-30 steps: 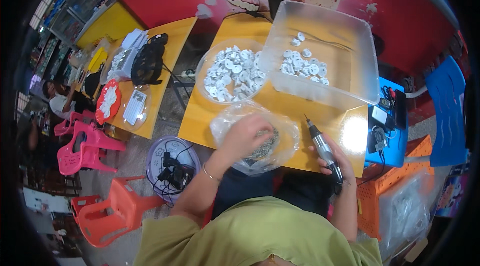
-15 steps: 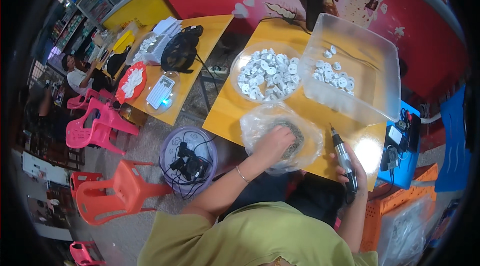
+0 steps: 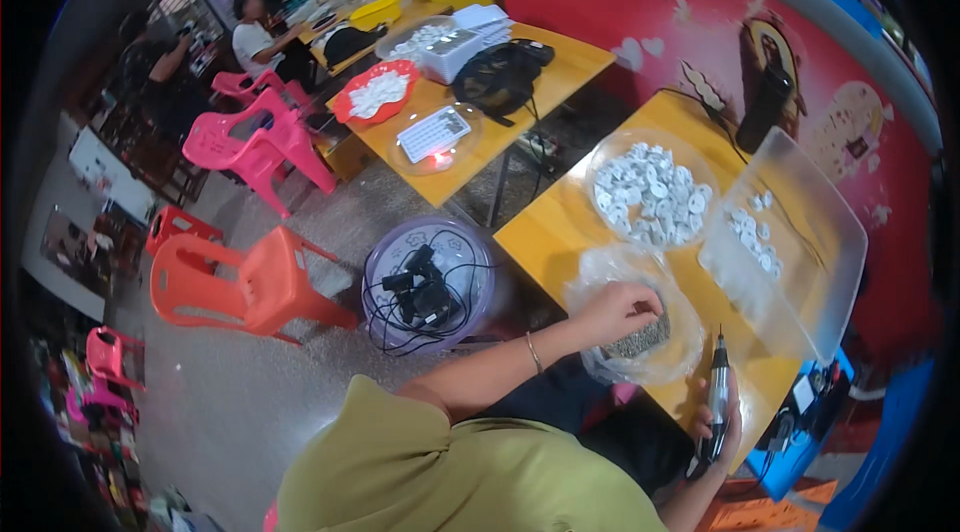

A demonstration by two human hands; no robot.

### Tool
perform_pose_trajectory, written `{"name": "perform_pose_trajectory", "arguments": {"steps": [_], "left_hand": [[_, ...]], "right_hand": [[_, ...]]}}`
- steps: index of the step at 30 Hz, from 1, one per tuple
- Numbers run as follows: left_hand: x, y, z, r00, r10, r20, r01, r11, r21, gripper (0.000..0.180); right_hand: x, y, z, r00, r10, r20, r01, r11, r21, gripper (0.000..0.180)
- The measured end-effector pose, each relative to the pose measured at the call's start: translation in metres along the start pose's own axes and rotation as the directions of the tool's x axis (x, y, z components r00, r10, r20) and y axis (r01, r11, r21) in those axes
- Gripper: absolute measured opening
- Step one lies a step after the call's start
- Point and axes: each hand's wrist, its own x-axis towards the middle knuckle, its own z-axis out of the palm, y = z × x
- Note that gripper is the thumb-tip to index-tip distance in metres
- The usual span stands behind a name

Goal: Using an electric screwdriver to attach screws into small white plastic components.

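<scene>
My left hand (image 3: 622, 316) is over a clear plastic bag (image 3: 686, 352) of small, dark metal pieces (image 3: 640, 341), which look like screws. Its fingertips are pressed together; whatever they pinch is too small to make out. At the table's near right, my right hand (image 3: 732, 424) grips a silver and black electric screwdriver (image 3: 718, 390), its thin bit pointing away from me. Beyond the bag, a round clear tub (image 3: 600, 157) holds many white round plastic parts (image 3: 650, 194). To its right, a large translucent bin (image 3: 835, 277) contains several similar parts (image 3: 754, 244).
A black bottle (image 3: 765, 110) stands behind the bin. Left of my table, a purple basin (image 3: 480, 297) holds black cables and adapters. An orange chair (image 3: 250, 277) and pink chairs (image 3: 255, 147) stand left. Two people are at the far left, near another yellow table (image 3: 560, 67).
My view has swung left, so the tables appear farther right. My left hand has lifted slightly from the metal pieces, its fingertips now pinched. The screwdriver stays in my right hand.
</scene>
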Motion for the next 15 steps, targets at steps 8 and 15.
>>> {"name": "perform_pose_trajectory", "arguments": {"steps": [8,15], "left_hand": [[0.002,-0.014,0.003,0.909,-0.362,0.205,0.385,0.546,-0.744,0.009],[0.003,-0.023,0.004,0.853,-0.447,0.269,0.378,0.176,-0.909,0.015]], "right_hand": [[0.003,0.002,0.008,0.999,0.002,0.045,-0.003,0.999,0.032,0.067],[0.002,-0.001,0.011,0.998,0.055,0.014,-0.056,0.997,0.046,0.067]]}}
